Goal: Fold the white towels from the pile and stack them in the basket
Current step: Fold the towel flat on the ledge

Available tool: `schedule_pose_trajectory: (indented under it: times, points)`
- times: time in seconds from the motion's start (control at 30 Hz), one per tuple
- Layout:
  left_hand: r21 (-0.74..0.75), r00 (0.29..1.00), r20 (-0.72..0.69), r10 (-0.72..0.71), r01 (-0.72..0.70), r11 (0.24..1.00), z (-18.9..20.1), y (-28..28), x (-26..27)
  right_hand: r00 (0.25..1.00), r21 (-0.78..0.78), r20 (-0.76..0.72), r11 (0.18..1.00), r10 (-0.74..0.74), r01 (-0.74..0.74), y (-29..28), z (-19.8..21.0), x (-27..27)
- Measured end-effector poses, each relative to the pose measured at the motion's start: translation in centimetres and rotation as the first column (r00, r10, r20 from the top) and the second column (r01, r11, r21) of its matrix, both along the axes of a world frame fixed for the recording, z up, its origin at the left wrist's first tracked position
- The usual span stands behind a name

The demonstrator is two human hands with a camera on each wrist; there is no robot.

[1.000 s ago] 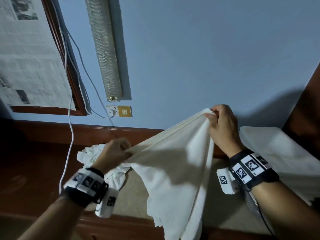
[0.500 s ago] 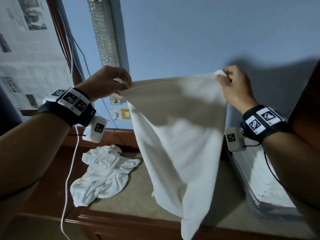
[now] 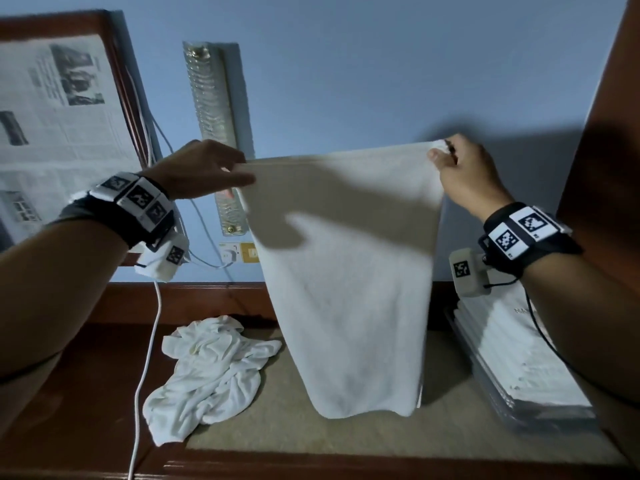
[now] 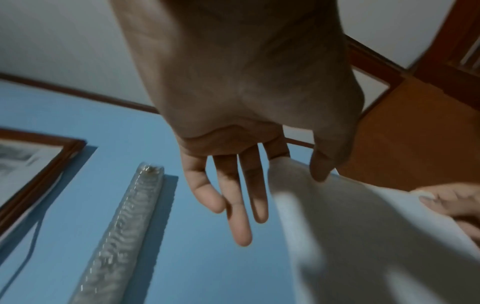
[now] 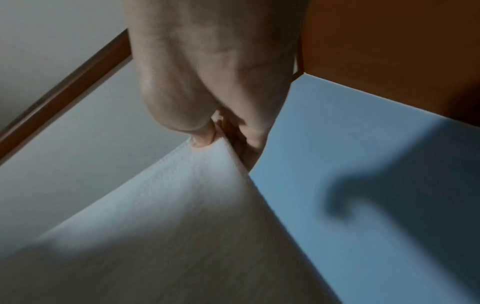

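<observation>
A white towel [image 3: 346,278] hangs flat and upright in the air above the table, stretched by its two top corners. My left hand [image 3: 221,168] pinches the top left corner between thumb and forefinger, the other fingers [image 4: 241,205] held straight. My right hand [image 3: 453,164] pinches the top right corner [image 5: 207,148]. The towel's lower edge hangs just above the beige table mat [image 3: 346,441]. A crumpled pile of white towels [image 3: 211,372] lies on the table at the left. The clear basket [image 3: 540,414] at the right holds folded white towels [image 3: 519,351].
A white cable [image 3: 145,375] runs down the wall and across the table left of the pile. A wall socket [image 3: 242,252] sits behind the towel. A long wall lamp [image 3: 214,140] and a framed newspaper [image 3: 59,116] hang on the blue wall. A wooden panel [image 3: 602,133] stands at the right.
Both hands rose from table height and spread apart. The bunched towel was pulled open into a flat hanging sheet. The pile came into full view.
</observation>
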State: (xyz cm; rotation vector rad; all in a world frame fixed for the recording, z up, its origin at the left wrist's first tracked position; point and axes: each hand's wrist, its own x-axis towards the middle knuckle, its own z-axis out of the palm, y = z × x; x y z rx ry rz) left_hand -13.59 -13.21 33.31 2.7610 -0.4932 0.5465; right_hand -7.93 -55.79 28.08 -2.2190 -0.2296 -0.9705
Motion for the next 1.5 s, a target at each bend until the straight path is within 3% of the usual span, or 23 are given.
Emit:
schedule_pose_trajectory:
  times: [0.1,0.2,0.3,0.47,0.6,0.7,0.83,1.07,1.33,1.5]
  points:
    - [-0.345,0.993,-0.021,-0.116,0.102,0.933,-2.7,0.1,-2.0,0.98,0.202,-0.085,0.966,0.179,-0.159,0.2,-1.8,-2.0]
    - [-0.588,0.945,-0.005,-0.327,0.262,0.765,-5.0,0.4,-5.0,0.896,0.475,-0.099,0.812,0.433,-0.34,0.0,-3.9,-4.6]
    - [-0.719,0.896,-0.009,-0.444,0.304,0.626,-6.0,0.9,-7.9,0.869,0.501,-0.096,0.778,0.486,-0.379,-0.3,-5.5,-7.5]
    - [-0.76,0.886,0.018,-0.463,0.313,0.57,-6.3,1.9,-10.7,0.833,0.499,-0.022,0.728,0.553,-0.47,0.2,-5.5,-11.7]
    - [-0.777,0.893,-0.015,-0.451,0.273,0.567,-7.3,2.8,-11.0,0.844,0.492,-0.077,0.756,0.531,-0.431,0.5,-5.9,-11.9]
    - [-0.799,0.887,-0.116,-0.446,0.183,0.572,-10.6,3.0,-9.4,0.842,0.483,-0.175,0.79,0.51,-0.378,1.1,-8.7,-10.8]
    - [-0.826,0.828,-0.322,-0.46,-0.009,0.563,-18.6,3.5,-5.7,0.819,0.472,-0.325,0.831,0.473,-0.293,1.5,-16.4,-8.1]
    - [-0.757,0.759,-0.571,-0.312,-0.339,0.559,-34.5,0.8,2.2,0.701,0.365,-0.617,0.919,0.359,-0.149,0.2,-31.0,-1.2]
    - [-0.565,0.694,-0.713,-0.104,-0.48,0.671,-47.1,-2.6,14.3,0.578,0.303,-0.788,0.951,0.211,0.065,-1.2,-44.4,10.1]
    - [-0.349,0.657,-0.744,0.121,-0.536,0.769,-52.3,-4.8,20.9,0.524,0.188,-0.84,0.981,0.14,0.04,-1.5,-49.6,16.7]
